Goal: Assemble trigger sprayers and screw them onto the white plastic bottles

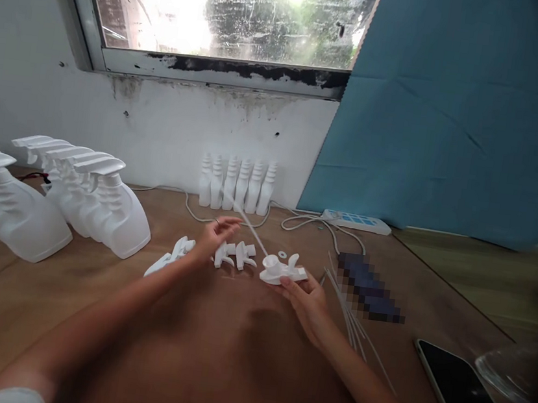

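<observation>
At a wooden table under a window, assembled spray bottles stand left and 6 empty bottles line the wall. The right hand grips a trigger head at table centre; the left hand pinches its thin tube.
</observation>
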`<control>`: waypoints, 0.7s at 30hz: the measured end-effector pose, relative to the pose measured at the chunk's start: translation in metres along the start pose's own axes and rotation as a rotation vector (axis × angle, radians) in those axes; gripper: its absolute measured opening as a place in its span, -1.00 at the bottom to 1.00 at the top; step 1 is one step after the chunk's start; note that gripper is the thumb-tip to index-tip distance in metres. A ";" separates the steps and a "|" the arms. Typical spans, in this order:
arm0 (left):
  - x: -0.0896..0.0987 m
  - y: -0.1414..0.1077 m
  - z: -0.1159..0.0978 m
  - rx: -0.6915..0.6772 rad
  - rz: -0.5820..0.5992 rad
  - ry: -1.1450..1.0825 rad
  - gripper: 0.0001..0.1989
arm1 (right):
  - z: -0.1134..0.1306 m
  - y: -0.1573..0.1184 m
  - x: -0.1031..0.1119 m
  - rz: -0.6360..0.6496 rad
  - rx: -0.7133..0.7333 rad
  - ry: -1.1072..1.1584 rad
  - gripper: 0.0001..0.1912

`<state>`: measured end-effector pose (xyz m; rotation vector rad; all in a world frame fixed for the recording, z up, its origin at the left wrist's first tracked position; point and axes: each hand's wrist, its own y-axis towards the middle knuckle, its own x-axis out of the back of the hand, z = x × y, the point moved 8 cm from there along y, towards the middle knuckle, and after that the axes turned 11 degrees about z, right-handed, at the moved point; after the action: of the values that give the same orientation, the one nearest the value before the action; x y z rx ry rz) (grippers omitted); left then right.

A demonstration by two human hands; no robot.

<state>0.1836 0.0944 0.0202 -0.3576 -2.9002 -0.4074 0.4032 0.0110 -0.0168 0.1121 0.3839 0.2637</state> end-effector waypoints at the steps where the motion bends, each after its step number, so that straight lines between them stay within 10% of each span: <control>1: 0.024 0.016 0.009 0.034 -0.115 0.041 -0.67 | 0.005 0.001 0.008 -0.031 0.028 -0.015 -0.66; 8: 0.138 0.093 0.066 0.252 -0.556 0.300 -0.65 | 0.032 0.000 0.062 -0.279 0.192 -0.110 -0.67; 15: 0.146 0.130 0.089 0.304 -0.546 0.407 -0.66 | 0.045 0.001 0.074 -0.311 0.231 -0.182 -0.68; 21: 0.152 0.105 0.067 0.234 -0.608 0.478 -0.71 | 0.052 0.001 0.079 -0.321 0.269 -0.238 -0.67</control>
<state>0.0561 0.2438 0.0160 0.5913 -2.4803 -0.1903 0.4933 0.0304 0.0029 0.3389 0.1945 -0.1195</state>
